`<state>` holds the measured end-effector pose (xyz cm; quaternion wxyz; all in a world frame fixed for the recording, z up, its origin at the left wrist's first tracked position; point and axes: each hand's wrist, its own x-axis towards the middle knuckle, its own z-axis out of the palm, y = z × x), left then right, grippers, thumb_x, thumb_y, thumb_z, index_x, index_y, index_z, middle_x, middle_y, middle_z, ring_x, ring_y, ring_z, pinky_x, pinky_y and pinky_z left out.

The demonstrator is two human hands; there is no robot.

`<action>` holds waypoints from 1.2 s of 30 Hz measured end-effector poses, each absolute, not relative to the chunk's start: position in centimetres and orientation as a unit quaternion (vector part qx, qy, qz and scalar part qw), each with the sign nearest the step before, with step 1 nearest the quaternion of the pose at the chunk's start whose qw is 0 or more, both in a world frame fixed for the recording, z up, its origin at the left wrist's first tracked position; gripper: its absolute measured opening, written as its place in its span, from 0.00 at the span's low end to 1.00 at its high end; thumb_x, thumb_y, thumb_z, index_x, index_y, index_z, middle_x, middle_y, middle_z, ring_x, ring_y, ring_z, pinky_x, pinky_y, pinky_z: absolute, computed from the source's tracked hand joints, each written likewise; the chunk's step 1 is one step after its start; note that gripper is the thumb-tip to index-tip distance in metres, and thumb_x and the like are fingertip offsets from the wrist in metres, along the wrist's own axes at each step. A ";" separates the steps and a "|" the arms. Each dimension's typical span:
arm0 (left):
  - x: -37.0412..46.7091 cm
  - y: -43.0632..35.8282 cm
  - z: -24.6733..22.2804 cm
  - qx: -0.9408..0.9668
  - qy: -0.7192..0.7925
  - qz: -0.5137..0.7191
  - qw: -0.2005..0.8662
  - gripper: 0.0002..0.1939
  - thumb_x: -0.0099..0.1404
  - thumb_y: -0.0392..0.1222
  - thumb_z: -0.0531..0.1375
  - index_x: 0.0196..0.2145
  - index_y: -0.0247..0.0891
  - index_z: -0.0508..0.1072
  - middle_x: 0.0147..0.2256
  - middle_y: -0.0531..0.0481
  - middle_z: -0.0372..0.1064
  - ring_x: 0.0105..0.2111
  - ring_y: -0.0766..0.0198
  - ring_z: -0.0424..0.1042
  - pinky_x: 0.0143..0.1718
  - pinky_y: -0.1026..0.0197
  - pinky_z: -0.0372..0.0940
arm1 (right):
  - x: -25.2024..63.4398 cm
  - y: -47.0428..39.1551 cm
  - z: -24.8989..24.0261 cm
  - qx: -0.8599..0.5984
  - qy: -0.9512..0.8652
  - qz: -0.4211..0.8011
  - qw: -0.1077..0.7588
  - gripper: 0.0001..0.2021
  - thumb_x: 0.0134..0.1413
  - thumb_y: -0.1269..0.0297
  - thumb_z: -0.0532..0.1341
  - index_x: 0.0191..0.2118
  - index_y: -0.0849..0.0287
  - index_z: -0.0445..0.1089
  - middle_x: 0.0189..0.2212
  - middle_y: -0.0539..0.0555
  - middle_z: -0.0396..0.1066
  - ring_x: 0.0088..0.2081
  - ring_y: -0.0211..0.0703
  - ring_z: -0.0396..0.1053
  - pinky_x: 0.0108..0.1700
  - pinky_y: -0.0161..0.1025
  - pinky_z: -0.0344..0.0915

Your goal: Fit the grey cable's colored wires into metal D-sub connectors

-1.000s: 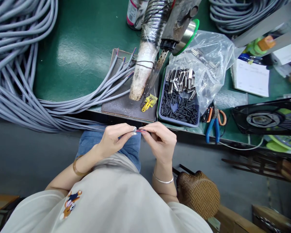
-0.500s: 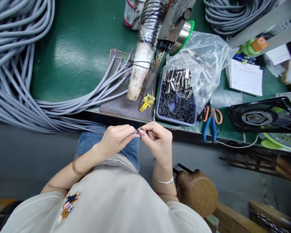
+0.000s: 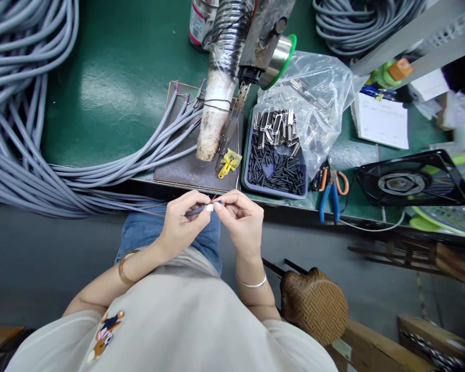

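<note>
My left hand [image 3: 188,219] is closed on the end of a grey cable [image 3: 196,211], in front of the bench edge and above my lap. Thin coloured wires [image 3: 213,199], one of them red, stick out of the cable end between my hands. My right hand [image 3: 242,217] pinches these wires with thumb and forefinger, its fingertips touching those of my left hand. Other grey cables [image 3: 147,155] lie at the left, their stripped ends resting on a dark board [image 3: 182,173]. A yellow clip-like piece [image 3: 229,163] sits on the board below a soldering iron [image 3: 238,108].
Beside the white-wrapped hose [image 3: 210,129] stands a blue tray [image 3: 275,194] of black tubes and metal connectors, partly under a plastic bag [image 3: 321,98]. Pliers [image 3: 331,194] and a black fan [image 3: 411,181] lie to the right. A woven stool [image 3: 318,305] stands on the floor.
My fingers have shifted their grip; the grey cable end and a red wire now show between them. The whole view has moved slightly, with the bench things appearing further left.
</note>
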<state>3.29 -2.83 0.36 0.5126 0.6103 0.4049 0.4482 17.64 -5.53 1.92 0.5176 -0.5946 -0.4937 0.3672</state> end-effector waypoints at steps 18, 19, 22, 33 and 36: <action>2.7 -2.1 1.6 0.498 0.394 0.436 0.638 0.06 0.57 0.38 0.64 0.24 0.36 0.72 0.19 0.57 0.63 0.19 0.73 0.57 0.20 0.69 0.55 | 18.9 -5.5 2.8 -0.571 -0.646 0.327 0.387 0.09 0.64 0.57 0.64 0.37 0.57 0.74 0.25 0.46 0.71 0.21 0.31 0.57 0.26 0.33 0.56; 2.6 -2.1 1.6 0.501 0.387 0.436 0.640 0.06 0.57 0.38 0.64 0.24 0.36 0.72 0.19 0.57 0.63 0.19 0.73 0.57 0.20 0.69 0.55 | 18.7 -5.4 2.9 -0.564 -0.660 0.319 0.380 0.09 0.65 0.58 0.63 0.35 0.57 0.73 0.25 0.46 0.71 0.21 0.31 0.59 0.27 0.33 0.57; 2.7 -2.2 1.9 0.500 0.371 0.433 0.651 0.06 0.59 0.37 0.63 0.25 0.36 0.72 0.19 0.56 0.63 0.19 0.73 0.58 0.20 0.69 0.55 | 18.1 -5.4 3.0 -0.551 -0.684 0.287 0.382 0.12 0.68 0.63 0.59 0.31 0.57 0.71 0.24 0.46 0.70 0.22 0.31 0.61 0.28 0.33 0.58; 1.8 -2.2 1.1 0.469 0.389 0.434 0.663 0.09 0.57 0.40 0.65 0.23 0.36 0.72 0.20 0.55 0.64 0.20 0.72 0.58 0.22 0.68 0.57 | 19.5 -6.2 3.8 -0.602 -0.625 0.171 0.466 0.06 0.63 0.60 0.64 0.37 0.54 0.79 0.25 0.49 0.72 0.21 0.35 0.61 0.24 0.36 0.59; 1.6 -1.9 1.2 0.447 0.370 0.426 0.693 0.10 0.57 0.42 0.66 0.23 0.36 0.72 0.18 0.56 0.62 0.19 0.72 0.56 0.21 0.67 0.56 | 19.5 -6.1 3.6 -0.554 -0.695 0.155 0.432 0.08 0.63 0.66 0.64 0.44 0.50 0.80 0.32 0.51 0.78 0.28 0.38 0.71 0.29 0.37 0.66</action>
